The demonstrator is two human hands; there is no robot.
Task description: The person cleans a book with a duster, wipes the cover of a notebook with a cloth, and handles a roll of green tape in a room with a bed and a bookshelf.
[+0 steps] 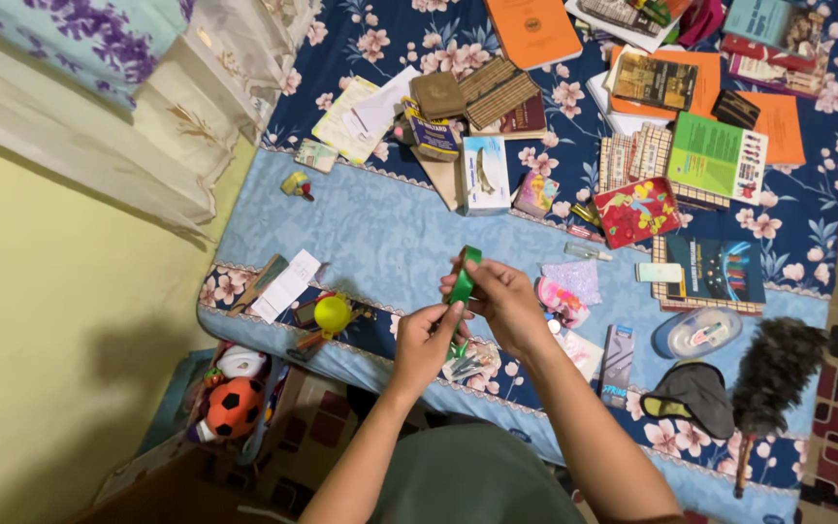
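Holding: both hands meet above the near edge of the bed (pixel 390 243), a green tape roll (pixel 465 276) pinched between them.
Right hand (pixel 503 301): fingers curled around the roll, gripping its upper part.
Left hand (pixel 426 340): thumb and forefinger closed on the roll's lower edge.
Under the hands: a clear packet (pixel 472 361) lies on the floral border, right at the mattress edge.
Left of the hands: a yellow ball (pixel 333 313), close by.
Right of the hands: a pink pouch (pixel 563 297), just beside the right wrist.
Open room: bare blue sheet beyond the hands, before the white box (pixel 485 173).
Far right: a feather duster (pixel 770 378), well apart, near the bed's edge.
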